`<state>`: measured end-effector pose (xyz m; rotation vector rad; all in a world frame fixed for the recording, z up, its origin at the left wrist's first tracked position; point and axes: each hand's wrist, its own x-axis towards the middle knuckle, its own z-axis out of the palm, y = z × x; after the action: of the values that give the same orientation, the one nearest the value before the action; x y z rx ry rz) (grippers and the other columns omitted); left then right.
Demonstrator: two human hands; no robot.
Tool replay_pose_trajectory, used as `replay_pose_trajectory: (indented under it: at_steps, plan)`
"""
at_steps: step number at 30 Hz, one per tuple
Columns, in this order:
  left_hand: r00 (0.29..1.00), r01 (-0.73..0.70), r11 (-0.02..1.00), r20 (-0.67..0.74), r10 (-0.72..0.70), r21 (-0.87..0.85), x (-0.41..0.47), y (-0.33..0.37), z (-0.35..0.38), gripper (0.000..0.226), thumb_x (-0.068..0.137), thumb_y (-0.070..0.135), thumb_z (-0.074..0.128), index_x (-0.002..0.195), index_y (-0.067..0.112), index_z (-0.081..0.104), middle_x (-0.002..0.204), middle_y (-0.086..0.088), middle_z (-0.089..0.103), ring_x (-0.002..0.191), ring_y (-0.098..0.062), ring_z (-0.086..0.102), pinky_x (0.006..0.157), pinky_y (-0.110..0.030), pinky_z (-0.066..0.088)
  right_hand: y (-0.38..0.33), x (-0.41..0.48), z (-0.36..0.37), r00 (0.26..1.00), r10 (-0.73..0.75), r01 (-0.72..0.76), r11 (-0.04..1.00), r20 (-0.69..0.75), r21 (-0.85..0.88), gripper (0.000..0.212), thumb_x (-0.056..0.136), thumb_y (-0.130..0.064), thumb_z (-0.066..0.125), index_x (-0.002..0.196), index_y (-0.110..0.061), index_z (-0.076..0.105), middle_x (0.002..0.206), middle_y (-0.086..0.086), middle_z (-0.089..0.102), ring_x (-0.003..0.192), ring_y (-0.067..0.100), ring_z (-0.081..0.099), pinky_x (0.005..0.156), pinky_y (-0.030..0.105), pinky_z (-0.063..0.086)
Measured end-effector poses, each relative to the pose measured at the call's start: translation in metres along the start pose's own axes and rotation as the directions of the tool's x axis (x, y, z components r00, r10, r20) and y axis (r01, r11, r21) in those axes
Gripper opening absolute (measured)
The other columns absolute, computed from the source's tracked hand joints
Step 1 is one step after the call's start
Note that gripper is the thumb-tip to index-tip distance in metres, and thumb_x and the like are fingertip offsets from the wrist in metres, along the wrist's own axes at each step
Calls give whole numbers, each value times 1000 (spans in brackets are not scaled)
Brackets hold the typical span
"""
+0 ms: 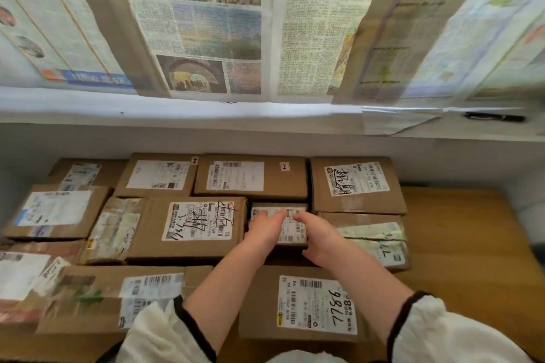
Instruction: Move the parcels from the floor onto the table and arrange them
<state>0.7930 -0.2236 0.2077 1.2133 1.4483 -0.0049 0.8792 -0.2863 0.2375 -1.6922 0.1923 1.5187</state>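
Note:
Several brown cardboard parcels with white labels lie packed flat on the wooden table (472,244). In a gap at the middle sits a small white-labelled parcel (295,222). My left hand (265,228) lies on its left side and my right hand (318,237) grips its right edge, fingers curled around it. Left of it lies a larger parcel with black scribbles (191,227). In front of my arms lies a parcel marked 9877 (312,303). No parcels on the floor are in view.
Newspaper sheets (206,23) cover the window or wall behind the table, above a white ledge (177,115) with a black pen (495,117) on it. Bare wood shows on the table's right side. Parcels reach the left edge of view.

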Motion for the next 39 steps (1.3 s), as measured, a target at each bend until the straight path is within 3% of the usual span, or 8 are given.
replay_pose_trajectory:
  at_steps: [6,12,16,19,22,27,31,39]
  plan:
    - [998,-30,999,51,31,-25,-5,-2,-2,69,92,50,45,148,19,22,153,-9,26,140,-32,23,112,-50,23,5,-4,8,997,-64,62,997,-33,-38,61,90,-28,56,144,-12,33,149,11,34,141,26,22,113,41,18]
    - [992,-79,990,87,90,-117,-17,1,-7,64,94,44,45,148,18,23,153,-7,27,139,-28,27,109,-43,27,6,-8,13,992,-122,119,989,-25,-86,57,92,-27,54,143,-12,35,150,10,33,141,25,22,113,41,19]
    - [970,-224,962,62,236,-154,-35,4,-27,52,94,43,47,142,25,36,130,10,48,105,-4,50,86,-30,45,-6,-24,3,975,-221,223,957,31,-188,39,92,-24,53,129,-10,52,128,13,56,125,27,47,107,40,34]
    - [944,-328,933,-37,326,-148,-40,3,-59,42,96,36,47,137,27,42,112,19,53,82,8,54,64,-14,48,-22,-39,-35,913,-397,361,894,-95,-266,35,93,-20,52,124,-3,54,129,19,55,122,34,49,100,43,40]
    - [959,-282,938,-88,270,-199,-39,-1,-87,42,97,35,46,138,26,43,130,9,51,115,-8,49,98,-34,45,-23,-44,-94,860,-433,323,871,-270,-369,42,95,-27,46,134,-11,46,131,8,52,114,21,49,90,39,41]
    - [965,-232,964,97,245,-130,-51,-24,-77,34,92,41,52,126,34,51,122,12,58,114,-10,53,100,-36,42,0,-32,-157,862,-217,96,958,-459,-271,34,95,-27,48,115,0,57,82,11,66,69,21,61,54,29,41]
    - [974,-151,970,137,178,-191,-59,-42,-48,41,92,39,54,131,28,50,122,11,58,111,-6,54,96,-29,42,12,-16,-162,891,-181,69,960,-417,-270,28,93,-23,51,108,0,59,90,16,67,90,32,63,77,41,45]
    - [990,-73,931,91,112,-358,-72,-50,-1,41,94,33,52,134,22,48,129,4,57,116,-11,53,102,-32,41,12,-13,-166,934,-186,100,956,-305,-275,21,95,-20,50,107,-4,57,90,13,67,85,24,64,76,39,52]
